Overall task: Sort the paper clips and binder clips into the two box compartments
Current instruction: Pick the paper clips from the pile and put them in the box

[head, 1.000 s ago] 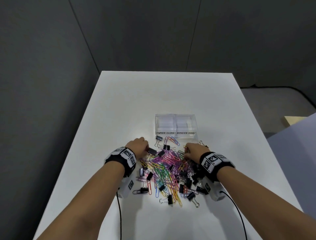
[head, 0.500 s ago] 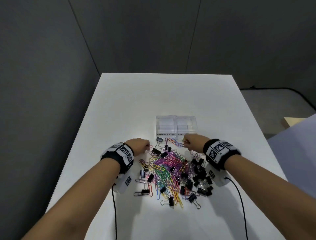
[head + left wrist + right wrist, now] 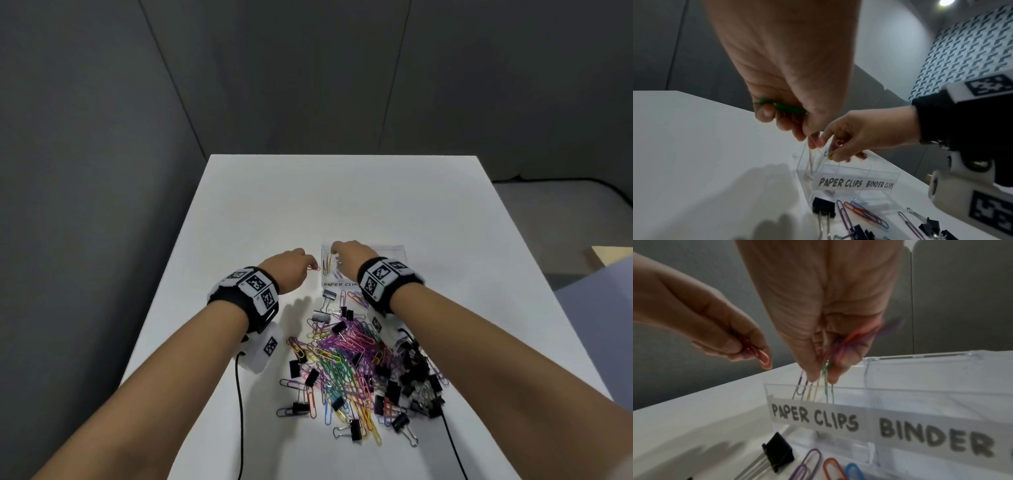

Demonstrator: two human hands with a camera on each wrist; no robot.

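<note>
1. R hand (image 3: pixel 824 313): thumb + fingers pinched on a bunch of paper clips (image 3: pixel 826 379), several colours, approx 4 wire ends hanging into the box's (image 3: pixel 397 251) PAPER CLIPS compartment (image 3: pixel 797 392), the left one.
2. L hand (image 3: pixel 286 270): fingers curled tight on a red paper clip (image 3: pixel 313 268) plus a green one (image 3: pixel 781 106), just left of the box, above the table (image 3: pixel 342 198).
3. Box: clear plastic, 2 compartments, labelled; BINDER side's contents hidden.
4. Pile (image 3: pixel 359 363) nearer the person: thin coloured wire clips + black binder clips (image 3: pixel 328 295), too many to count.
</note>
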